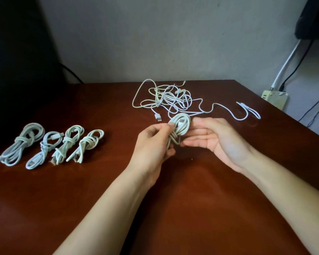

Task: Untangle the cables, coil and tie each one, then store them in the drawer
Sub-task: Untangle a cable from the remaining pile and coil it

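Note:
A white cable wound into a small coil [181,126] is held above the middle of the brown table [99,111]. My left hand [152,144] pinches the coil's left side between thumb and fingers. My right hand [213,138] lies palm-up beside it, its fingertips touching the coil from the right. From the coil a loose tail [226,109] runs right across the table to a plug end [242,104]. Behind the hands lies a tangled heap of white cables [170,97] with a USB plug [158,117] sticking out toward me.
Several coiled and tied white cables [50,144] lie in a row at the table's left. A power strip [274,99] with black and white wires sits off the right edge, by the wall. A dark object stands at the back left.

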The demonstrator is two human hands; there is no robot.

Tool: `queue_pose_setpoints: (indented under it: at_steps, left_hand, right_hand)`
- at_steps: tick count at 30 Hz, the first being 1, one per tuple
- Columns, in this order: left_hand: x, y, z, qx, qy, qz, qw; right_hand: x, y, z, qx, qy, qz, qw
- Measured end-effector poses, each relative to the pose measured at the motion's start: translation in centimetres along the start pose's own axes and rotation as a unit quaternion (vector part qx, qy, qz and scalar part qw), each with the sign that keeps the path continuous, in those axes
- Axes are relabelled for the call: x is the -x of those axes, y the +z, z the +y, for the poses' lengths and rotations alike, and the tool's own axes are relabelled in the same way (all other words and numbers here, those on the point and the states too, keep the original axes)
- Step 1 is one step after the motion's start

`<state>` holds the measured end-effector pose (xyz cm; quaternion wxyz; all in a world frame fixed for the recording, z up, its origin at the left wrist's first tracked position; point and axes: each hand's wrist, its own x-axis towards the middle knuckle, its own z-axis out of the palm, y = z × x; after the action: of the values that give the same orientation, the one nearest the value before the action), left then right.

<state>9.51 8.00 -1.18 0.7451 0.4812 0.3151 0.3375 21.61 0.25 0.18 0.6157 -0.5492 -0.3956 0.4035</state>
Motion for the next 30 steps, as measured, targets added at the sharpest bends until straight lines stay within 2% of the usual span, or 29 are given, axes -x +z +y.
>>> queue_pose_setpoints:
  at_steps: [5, 9, 14, 21, 30]
  left_hand:
    - [-0.1, 0.0, -1.0, -0.097, 0.044, -0.006, 0.994]
    - [0.1, 0.2, -1.5, -0.151, 0.079, -0.036, 0.985]
    - [0.2, 0.3, -1.2, -0.106, 0.044, -0.064, 0.991]
    - [0.0, -0.2, -0.4, 0.045, -0.048, -0.098, 0.993]
    - [0.2, -0.1, -0.2, 0.048, -0.014, -0.119, 0.992]
  right_hand:
    - [-0.2, 0.7, 0.4, -0.057, 0.093, 0.042, 0.993]
    - [-0.2, 0.5, 0.5, -0.117, 0.105, 0.070, 0.985]
    - [-0.1, 0.8, 0.6, -0.132, 0.084, 0.088, 0.984]
    - [-0.1, 0.7, 0.6, -0.141, 0.076, 0.096, 0.982]
    - [-0.3, 0.5, 0.5, -0.118, 0.014, 0.083, 0.989]
